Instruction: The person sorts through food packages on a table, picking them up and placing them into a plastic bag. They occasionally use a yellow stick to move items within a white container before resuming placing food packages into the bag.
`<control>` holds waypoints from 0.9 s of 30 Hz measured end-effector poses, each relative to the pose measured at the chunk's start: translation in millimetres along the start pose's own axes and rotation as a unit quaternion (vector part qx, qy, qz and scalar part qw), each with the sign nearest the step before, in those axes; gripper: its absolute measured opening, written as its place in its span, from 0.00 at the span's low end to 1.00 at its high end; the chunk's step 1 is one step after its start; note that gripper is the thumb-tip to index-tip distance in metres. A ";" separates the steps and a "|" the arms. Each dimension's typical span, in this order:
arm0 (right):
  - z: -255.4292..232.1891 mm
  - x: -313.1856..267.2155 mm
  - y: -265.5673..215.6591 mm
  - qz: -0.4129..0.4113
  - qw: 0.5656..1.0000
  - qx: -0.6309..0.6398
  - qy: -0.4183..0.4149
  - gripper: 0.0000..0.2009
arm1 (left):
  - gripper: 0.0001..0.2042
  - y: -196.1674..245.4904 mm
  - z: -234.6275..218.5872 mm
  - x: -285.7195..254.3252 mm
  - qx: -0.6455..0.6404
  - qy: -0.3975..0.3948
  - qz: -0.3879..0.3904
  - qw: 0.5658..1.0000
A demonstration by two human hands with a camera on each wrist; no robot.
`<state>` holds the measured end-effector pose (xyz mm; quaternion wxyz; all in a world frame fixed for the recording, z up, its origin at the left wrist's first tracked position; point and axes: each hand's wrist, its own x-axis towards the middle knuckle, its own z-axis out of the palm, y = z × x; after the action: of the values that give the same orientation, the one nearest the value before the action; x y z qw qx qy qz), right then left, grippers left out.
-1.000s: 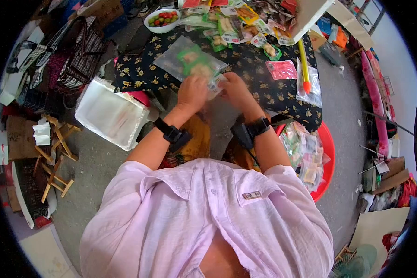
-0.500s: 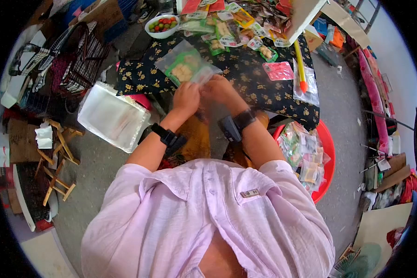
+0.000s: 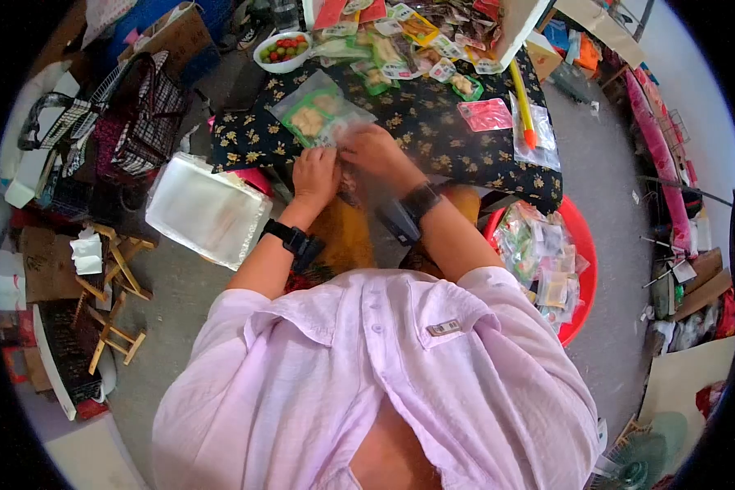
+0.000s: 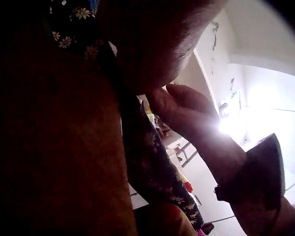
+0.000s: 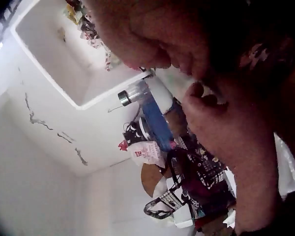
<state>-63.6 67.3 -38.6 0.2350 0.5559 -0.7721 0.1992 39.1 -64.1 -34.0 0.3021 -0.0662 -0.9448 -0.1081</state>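
Observation:
A clear plastic bag (image 3: 332, 91) lies over the near left part of the flower-patterned table cloth (image 3: 433, 122), with a green-edged packet (image 3: 309, 121) of pale, lumpy food inside. At the bag's near edge, my left hand (image 3: 315, 175) pinches the plastic with thumb and fingers. Close beside it, my right hand (image 3: 377, 153) grips the same edge, its fingers bent and slightly blurred. In the left wrist view the fingers of my right hand (image 4: 184, 105) are drawn together. The right wrist view has my left hand (image 5: 221, 118) with thumb and fingers close together; the bag edge is mostly hidden there.
Several food packets (image 3: 388, 53) are heaped at the back, by a white foam box (image 3: 518, 33) and a bowl of small red and green fruits (image 3: 282, 61). A pink packet (image 3: 486, 115) and a yellow stick (image 3: 521, 98) lie right. A red basin (image 3: 584, 282) holds packets; a foil-lined box (image 3: 208, 212) stands left.
The bag and the packet in it have shifted slightly left, and the packet sits deeper in the bag. Both hands have moved left and closer together along the near edge.

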 end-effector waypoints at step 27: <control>-190.7 29.6 -15.6 0.190 0.971 0.146 -0.005 0.07 | 0.06 -5.6 -125.6 103.5 -0.557 -0.118 -0.119 0.813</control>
<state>-29.8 148.4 133.9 0.1055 0.4286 -0.8269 0.3483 24.2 -94.0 125.4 0.0839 -0.1228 -0.7516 -0.6426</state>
